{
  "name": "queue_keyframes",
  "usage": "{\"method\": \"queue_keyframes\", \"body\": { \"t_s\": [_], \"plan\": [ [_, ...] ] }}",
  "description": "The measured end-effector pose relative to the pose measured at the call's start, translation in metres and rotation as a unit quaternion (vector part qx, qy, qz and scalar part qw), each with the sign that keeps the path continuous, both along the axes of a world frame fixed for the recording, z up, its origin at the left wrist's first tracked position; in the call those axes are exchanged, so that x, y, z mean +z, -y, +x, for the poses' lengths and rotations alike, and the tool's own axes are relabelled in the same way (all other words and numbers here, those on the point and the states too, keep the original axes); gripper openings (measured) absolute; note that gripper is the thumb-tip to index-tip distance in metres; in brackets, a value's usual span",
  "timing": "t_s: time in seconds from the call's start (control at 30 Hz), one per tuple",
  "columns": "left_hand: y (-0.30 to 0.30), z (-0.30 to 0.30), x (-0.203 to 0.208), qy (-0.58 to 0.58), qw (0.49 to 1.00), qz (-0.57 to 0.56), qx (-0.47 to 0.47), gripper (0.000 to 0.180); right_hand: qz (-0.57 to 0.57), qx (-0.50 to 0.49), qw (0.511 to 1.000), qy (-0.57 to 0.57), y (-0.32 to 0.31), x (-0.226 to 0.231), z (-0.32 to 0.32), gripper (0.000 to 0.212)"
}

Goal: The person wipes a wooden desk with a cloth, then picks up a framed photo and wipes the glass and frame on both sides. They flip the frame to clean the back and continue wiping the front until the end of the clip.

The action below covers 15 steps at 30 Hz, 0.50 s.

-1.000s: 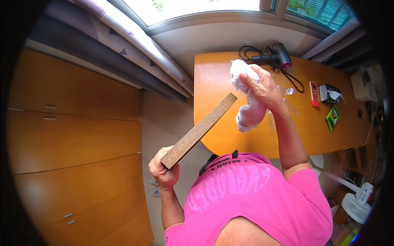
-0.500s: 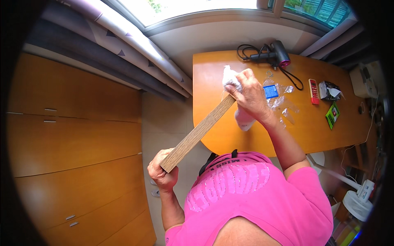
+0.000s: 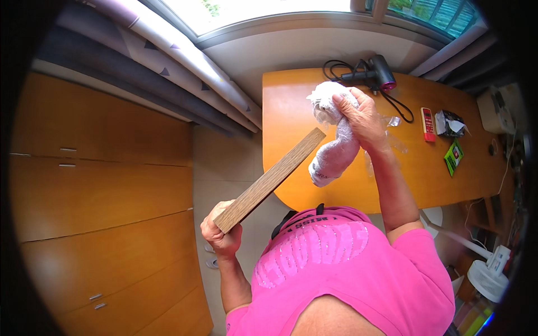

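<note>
My left hand [image 3: 224,235] is closed around the near end of a brown wood-grain bar [image 3: 270,180], square in section. The bar slants up to the right, its far end over the table. Beyond that end, my right hand [image 3: 364,120] grips a white, fuzzy sock [image 3: 343,147] with thumb and fingers. The sock is bunched at the top, with loose threads on its left side. Its lower part hangs down in a curve and carries dark print near the tip. A narrow gap shows between sock and bar.
On the wooden table [image 3: 297,193] lie a black hair dryer [image 3: 383,73] with its cord, clear plastic wrapping [image 3: 397,141], a red and white remote-like device [image 3: 428,124], a black packet [image 3: 450,123] and a green packet [image 3: 454,158]. Wooden cabinets [image 3: 106,201] stand left; a white fan [image 3: 488,280] is lower right.
My right hand has come away from the bar's far end and moved right, with the sock now hanging fully in view. My left hand keeps its hold on the bar, almost unmoved.
</note>
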<state>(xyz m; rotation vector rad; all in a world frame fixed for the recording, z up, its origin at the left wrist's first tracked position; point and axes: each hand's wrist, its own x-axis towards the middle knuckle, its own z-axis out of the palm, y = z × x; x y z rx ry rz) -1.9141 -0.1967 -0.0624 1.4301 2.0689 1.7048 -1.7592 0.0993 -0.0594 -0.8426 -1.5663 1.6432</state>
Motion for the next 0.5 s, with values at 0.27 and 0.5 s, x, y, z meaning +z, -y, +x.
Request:
{"method": "queue_keyframes", "body": {
  "t_s": [0.27, 0.5],
  "plan": [
    [-0.022, 0.008, 0.001, -0.042, 0.999, 0.015, 0.012, 0.036, 0.364, 0.150, 0.919, 0.010, 0.057, 0.023, -0.021, 0.031],
    [-0.013, 0.009, 0.004, -0.027, 1.000, 0.009, -0.004, 0.020, 0.384, 0.050, 0.906, 0.174, 0.045, -0.004, -0.023, 0.023]
  ]
}}
